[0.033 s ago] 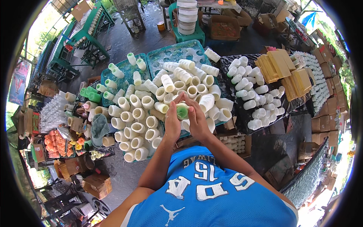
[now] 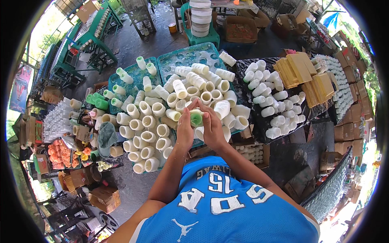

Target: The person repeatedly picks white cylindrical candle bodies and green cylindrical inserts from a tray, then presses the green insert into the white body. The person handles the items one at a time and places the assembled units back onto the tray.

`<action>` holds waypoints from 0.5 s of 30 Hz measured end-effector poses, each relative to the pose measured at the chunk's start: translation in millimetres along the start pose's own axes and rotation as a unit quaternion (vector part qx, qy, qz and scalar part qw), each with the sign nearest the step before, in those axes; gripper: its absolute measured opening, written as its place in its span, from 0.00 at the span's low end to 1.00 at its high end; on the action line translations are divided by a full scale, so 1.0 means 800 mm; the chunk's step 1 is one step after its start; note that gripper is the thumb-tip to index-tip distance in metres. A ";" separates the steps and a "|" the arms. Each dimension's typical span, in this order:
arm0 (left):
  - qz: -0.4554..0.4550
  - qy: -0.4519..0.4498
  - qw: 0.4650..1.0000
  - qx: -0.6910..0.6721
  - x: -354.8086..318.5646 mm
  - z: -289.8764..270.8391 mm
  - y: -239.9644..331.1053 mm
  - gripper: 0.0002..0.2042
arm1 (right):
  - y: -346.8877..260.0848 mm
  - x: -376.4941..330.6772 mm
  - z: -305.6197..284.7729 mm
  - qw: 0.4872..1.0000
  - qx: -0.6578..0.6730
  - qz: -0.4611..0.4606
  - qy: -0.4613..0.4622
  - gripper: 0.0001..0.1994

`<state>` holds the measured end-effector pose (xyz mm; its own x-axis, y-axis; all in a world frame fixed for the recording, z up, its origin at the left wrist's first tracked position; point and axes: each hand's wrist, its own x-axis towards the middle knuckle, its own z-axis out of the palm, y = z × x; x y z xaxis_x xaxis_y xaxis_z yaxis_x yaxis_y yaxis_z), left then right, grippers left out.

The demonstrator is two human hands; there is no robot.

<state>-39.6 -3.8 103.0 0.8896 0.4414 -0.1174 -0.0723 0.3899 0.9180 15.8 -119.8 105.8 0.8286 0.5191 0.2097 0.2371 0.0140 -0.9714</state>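
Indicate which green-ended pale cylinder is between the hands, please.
The pale cylinder with a round green end, cupped between the left hand and right hand; no hand touches the similar green-ended cylinders on the teal tray.

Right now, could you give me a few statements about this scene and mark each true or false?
1. The left hand and right hand hold a green piece between them. True.
2. The yellow slabs lie left of the hands. False: the yellow slabs lie to their right.
3. Pale hollow cylinders lie on a teal tray. True.
4. The person's shirt is red. False: the shirt is blue.
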 end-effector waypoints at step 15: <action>-0.009 0.102 0.968 -0.230 0.000 -0.006 -0.051 0.25 | 0.012 0.010 -0.001 0.991 -0.084 0.022 0.102 0.21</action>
<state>-38.6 -16.1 63.6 0.7884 0.5633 -0.2472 -0.2930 0.6972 0.6542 25.0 -116.6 98.3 0.9215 0.3316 0.2022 0.2649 -0.1559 -0.9516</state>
